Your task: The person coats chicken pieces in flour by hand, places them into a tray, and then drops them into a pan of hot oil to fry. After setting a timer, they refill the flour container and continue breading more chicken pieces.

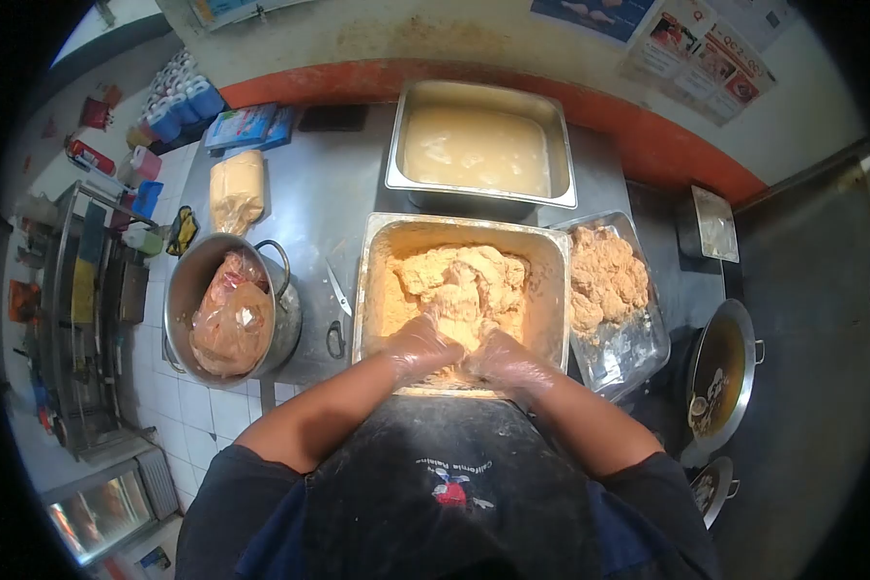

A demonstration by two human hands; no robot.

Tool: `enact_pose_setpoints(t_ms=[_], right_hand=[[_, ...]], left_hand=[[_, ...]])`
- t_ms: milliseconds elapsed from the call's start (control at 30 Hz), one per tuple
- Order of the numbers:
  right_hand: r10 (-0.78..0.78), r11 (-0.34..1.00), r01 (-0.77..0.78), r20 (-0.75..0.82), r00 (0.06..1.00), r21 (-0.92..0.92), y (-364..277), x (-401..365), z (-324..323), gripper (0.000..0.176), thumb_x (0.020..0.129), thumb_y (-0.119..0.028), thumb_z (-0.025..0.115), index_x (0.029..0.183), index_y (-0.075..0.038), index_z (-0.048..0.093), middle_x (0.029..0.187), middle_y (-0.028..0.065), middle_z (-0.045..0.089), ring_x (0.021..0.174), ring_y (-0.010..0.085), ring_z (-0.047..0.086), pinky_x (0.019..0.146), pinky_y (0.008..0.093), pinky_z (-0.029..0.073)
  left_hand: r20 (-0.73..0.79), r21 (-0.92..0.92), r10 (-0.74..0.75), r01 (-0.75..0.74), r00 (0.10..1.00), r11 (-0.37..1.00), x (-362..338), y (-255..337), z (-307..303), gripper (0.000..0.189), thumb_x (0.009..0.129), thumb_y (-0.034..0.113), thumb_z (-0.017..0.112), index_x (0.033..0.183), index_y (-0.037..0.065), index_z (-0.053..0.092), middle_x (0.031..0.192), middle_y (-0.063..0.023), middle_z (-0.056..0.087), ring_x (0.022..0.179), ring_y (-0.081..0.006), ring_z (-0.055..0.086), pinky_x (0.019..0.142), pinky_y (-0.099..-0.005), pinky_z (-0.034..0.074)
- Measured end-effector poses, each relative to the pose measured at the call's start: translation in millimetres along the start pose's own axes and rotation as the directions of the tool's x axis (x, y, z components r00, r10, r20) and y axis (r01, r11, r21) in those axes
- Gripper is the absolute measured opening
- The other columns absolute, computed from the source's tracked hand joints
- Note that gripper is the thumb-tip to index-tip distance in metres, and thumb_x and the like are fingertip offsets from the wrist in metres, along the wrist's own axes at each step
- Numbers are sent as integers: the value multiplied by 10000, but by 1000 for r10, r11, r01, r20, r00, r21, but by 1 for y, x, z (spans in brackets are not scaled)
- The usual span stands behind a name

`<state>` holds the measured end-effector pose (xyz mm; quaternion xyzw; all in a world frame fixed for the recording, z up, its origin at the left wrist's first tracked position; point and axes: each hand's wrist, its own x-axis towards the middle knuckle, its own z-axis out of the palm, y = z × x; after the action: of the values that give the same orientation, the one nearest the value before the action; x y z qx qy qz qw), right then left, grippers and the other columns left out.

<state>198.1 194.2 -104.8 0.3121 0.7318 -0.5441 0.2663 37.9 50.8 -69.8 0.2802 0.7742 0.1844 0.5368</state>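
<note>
Nearest me, my left hand (420,346) and right hand (503,360), in clear gloves, press side by side into the floured meat (459,275) in the middle pan (365,290); their fingers curl under, so I cannot tell the grip; scissors (336,311) and a pot (285,333) sit left on the surface (329,193); coated pieces (604,275) fill the right tray (630,345); beyond, a far pan (483,92) holds pale batter (474,150).

Flour pan (375,290) in the mid. Pot (286,329) on its left, scissors (336,314) btwn them. Tray (630,350) on right, batter pan (397,135) behind it.
</note>
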Motion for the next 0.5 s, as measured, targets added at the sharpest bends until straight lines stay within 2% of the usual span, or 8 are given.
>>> enact_pose_setpoints(t_ms=[67, 100, 167, 200, 333, 400, 433, 500], right_hand=[[-55, 973, 63, -43, 998, 220, -8, -9, -9, 458, 894, -86, 826, 1309, 71, 714, 1155, 205, 794, 1084, 275, 778, 865, 418, 622], [-80, 937, 99, -69, 994, 334, -17, -15, -15, 480, 901, -83, 823, 1337, 68, 693, 1165, 198, 790, 1092, 273, 774, 880, 414, 619], [-129, 831, 183, -138, 982, 526, -34, -30, -30, 526, 915, -76, 816, 1394, 62, 650, 1184, 186, 782, 1107, 270, 765, 909, 405, 615], [-146, 773, 224, -177, 973, 593, -40, -37, -36, 549, 921, -72, 812, 1422, 59, 629, 1194, 180, 778, 1115, 269, 761, 923, 400, 613], [-166, 656, 343, -315, 934, 672, -51, -62, -66, 648, 949, -58, 798, 1536, 46, 545, 1232, 155, 762, 1145, 263, 743, 981, 383, 604], [-161, 662, 367, -354, 921, 654, -48, -58, -77, 699, 962, -51, 791, 1592, 40, 503, 1251, 142, 754, 1160, 260, 734, 1010, 374, 600], [-162, 662, 371, -359, 919, 651, -40, -47, -77, 699, 962, -51, 791, 1592, 40, 503, 1251, 142, 754, 1160, 260, 734, 1010, 374, 600], [-58, 839, 298, -469, 881, 456, -30, -17, -82, 674, 954, -175, 845, 1501, 101, 564, 1326, 231, 763, 1186, 261, 747, 1055, 395, 581]], left_hand=[[-69, -492, 195, -203, 978, 847, 16, -25, 6, 921, 911, 149, 725, 1708, -82, 327, 1366, -226, 712, 1196, -268, 706, 1032, -354, 581], [-68, -494, 192, -200, 979, 846, 15, -32, 1, 921, 911, 149, 725, 1708, -82, 327, 1366, -226, 712, 1196, -268, 706, 1032, -354, 581], [-54, -617, 345, -303, 937, 726, 5, -38, -11, 935, 934, 97, 665, 1781, 61, 270, 1180, -132, 765, 968, -185, 706, 860, -337, 593], [-127, -369, 346, -368, 930, 854, -16, -19, -28, 902, 944, 49, 646, 1774, 63, 295, 1221, -124, 756, 967, -181, 691, 872, -329, 582], [-123, -482, 368, -380, 922, 790, -17, -22, -37, 898, 939, 48, 667, 1766, 59, 315, 1327, -162, 737, 1095, -202, 702, 968, -338, 576], [-204, -247, 326, -371, 923, 895, -15, -14, -39, 951, 944, 186, 725, 1766, 17, 280, 1434, -234, 694, 1266, -282, 696, 1089, -392, 554], [-205, -246, 331, -376, 921, 894, -18, -6, -43, 951, 944, 186, 725, 1766, 17, 280, 1434, -234, 694, 1266, -282, 696, 1089, -392, 554], [-253, 326, 142, -53, 957, 944, -24, 13, -50, 1072, 941, 415, 754, 1761, -36, 231, 1539, -300, 626, 1440, -368, 624, 1207, -435, 497]])
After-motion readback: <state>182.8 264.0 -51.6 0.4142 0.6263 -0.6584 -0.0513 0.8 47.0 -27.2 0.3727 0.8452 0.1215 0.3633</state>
